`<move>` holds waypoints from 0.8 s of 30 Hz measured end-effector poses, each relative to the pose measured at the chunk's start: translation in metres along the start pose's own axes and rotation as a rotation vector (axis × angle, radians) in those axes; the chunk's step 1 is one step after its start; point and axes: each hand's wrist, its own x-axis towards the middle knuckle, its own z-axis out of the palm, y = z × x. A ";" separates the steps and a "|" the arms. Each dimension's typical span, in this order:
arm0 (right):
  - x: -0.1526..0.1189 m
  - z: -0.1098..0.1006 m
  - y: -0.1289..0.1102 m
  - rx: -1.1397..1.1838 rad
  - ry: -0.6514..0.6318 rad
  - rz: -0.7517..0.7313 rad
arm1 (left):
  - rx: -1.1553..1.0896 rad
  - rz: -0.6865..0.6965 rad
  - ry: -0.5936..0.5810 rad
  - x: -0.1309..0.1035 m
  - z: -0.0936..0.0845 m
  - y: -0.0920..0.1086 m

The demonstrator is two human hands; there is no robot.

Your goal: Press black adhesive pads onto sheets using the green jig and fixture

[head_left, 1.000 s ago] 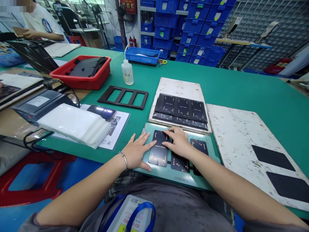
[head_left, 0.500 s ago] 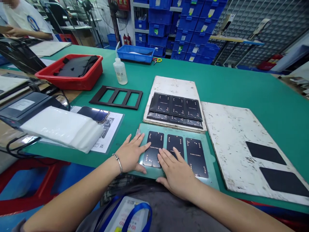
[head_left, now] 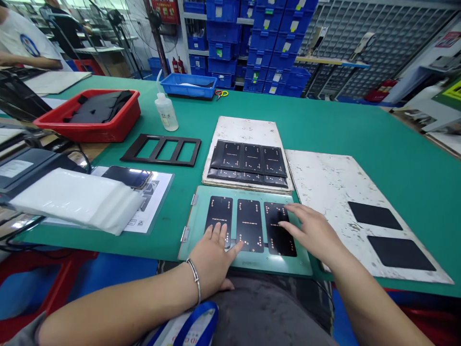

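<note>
Red bin: red plastic bin (head_left: pixel 126 124), flared rim, w/ stacked flat blk pcs (head_left: pixel 99 108) inside.
Blue tray: shallow blue tray (head_left: pixel 189 91) at far edge, w/ wht & dark flat material in it.
Bottle: translucent squeeze bottle (head_left: pixel 166 114), bent spout; fill level hard to tell.
Jig: smooth grn plate (head_left: pixel 225 192), metal hinges (head_left: pixel 185 234) on L edge, near edge of grn worktop (head_left: pixel 342 125).
Panels: 3 blk rect. panels, rounded corners, side by side on plate: L panel (head_left: pixel 219 209), mid panel (head_left: pixel 249 223), R panel (head_left: pixel 280 235).
Boards: scuffed wht board (head_left: pixel 248 126) behind, w/ blk sheets (head_left: pixel 252 158) on it; 2nd board (head_left: pixel 320 178) at R, w/ 2 plain blk rects (head_left: pixel 374 215).
L hand: L hand (head_left: pixel 212 259) spread, palm down, fingertips on L panel, index at mid panel's lower corner; nothing gripped.
R hand: R hand (head_left: pixel 311 230) loosely spread, thumb apart, fingertips over R panel's upper R part; contact unclear, no grip.
</note>
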 end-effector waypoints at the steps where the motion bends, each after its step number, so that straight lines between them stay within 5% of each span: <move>1: -0.002 0.001 0.010 -0.062 -0.017 0.081 | 0.000 -0.002 0.004 0.000 0.001 0.000; 7: -0.009 0.012 0.021 -0.009 -0.259 0.207 | 0.038 -0.013 0.004 0.001 -0.011 0.008; 14: -0.003 0.008 0.014 0.047 -0.307 0.216 | 0.088 -0.036 -0.138 0.009 -0.031 0.016; 21: -0.007 -0.006 -0.002 -0.133 -0.162 0.214 | 0.021 -0.035 -0.112 0.011 -0.038 0.016; 24: -0.014 -0.033 0.001 0.090 0.006 0.109 | -0.051 -0.016 -0.020 0.003 -0.039 0.008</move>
